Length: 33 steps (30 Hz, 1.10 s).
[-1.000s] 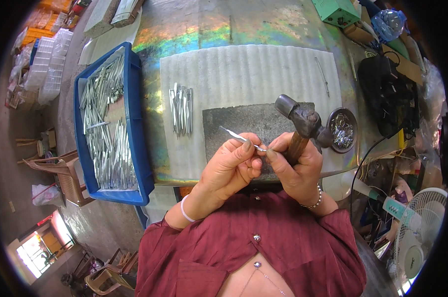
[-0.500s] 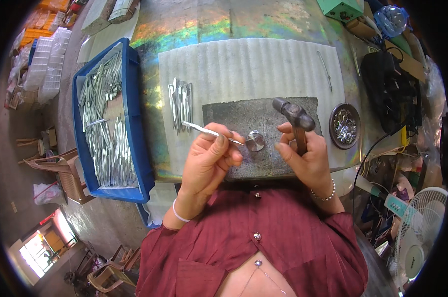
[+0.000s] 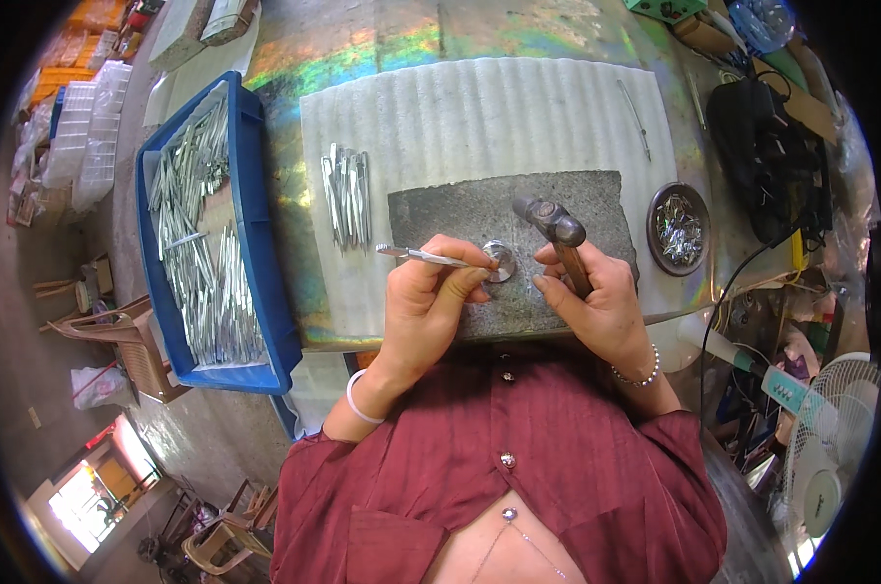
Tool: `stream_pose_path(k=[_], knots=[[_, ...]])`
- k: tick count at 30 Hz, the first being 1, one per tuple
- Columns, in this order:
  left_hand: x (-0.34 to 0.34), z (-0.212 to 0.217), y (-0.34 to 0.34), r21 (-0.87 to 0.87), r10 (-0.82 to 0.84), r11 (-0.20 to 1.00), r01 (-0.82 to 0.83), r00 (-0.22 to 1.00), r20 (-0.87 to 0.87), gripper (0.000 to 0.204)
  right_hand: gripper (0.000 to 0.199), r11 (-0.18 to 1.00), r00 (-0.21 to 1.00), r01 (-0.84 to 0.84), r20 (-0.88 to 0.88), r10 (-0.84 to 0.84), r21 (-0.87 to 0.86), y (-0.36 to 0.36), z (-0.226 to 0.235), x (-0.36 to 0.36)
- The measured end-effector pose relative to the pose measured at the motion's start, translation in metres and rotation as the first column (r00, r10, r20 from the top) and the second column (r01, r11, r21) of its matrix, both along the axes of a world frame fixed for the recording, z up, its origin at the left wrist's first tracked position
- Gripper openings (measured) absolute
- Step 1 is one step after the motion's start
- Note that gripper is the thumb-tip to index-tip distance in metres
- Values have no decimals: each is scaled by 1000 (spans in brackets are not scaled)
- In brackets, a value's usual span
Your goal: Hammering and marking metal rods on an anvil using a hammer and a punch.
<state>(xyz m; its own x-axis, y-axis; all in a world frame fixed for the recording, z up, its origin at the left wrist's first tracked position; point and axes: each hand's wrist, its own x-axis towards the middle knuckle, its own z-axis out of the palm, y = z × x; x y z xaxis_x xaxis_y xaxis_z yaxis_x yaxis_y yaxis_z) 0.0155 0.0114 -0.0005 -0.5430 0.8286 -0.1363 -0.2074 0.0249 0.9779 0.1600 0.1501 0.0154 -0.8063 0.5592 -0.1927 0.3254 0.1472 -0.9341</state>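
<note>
My left hand (image 3: pixel 431 297) pinches a thin metal piece (image 3: pixel 419 255), its tip resting on a small round steel anvil (image 3: pixel 502 259) set in the dark stone slab (image 3: pixel 479 209). My right hand (image 3: pixel 596 297) grips a hammer by its wooden handle, with the hammer head (image 3: pixel 548 219) just right of the anvil, above the slab. A small pile of similar metal pieces (image 3: pixel 348 195) lies on the white corrugated mat (image 3: pixel 479 117) to the left of the slab.
A blue tray (image 3: pixel 251 253) full of metal pieces sits at the left. A round dish (image 3: pixel 679 229) of small shiny parts stands right of the slab. A black bag (image 3: pixel 767 165), cables and a fan (image 3: pixel 840 457) crowd the right side.
Both hands have come down from near my chest to the slab. The metal piece now rests on the anvil, and the hammer has lowered beside it.
</note>
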Motion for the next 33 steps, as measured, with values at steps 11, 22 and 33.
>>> stream_pose_path(k=[11,22,33], knots=[[5,3,4,-22,18,1000,-21,992,-128,6,22,999,1000,6,2,-6,-35,2,-2,1],[4,-1,4,-33,-6,999,-3,963,-271,3,21,998,1000,19,-9,-20,-54,1,-3,1],[3,7,7,-76,-89,996,48,659,-747,18,21,999,994,4,-111,-8,-38,0,-3,-3]])
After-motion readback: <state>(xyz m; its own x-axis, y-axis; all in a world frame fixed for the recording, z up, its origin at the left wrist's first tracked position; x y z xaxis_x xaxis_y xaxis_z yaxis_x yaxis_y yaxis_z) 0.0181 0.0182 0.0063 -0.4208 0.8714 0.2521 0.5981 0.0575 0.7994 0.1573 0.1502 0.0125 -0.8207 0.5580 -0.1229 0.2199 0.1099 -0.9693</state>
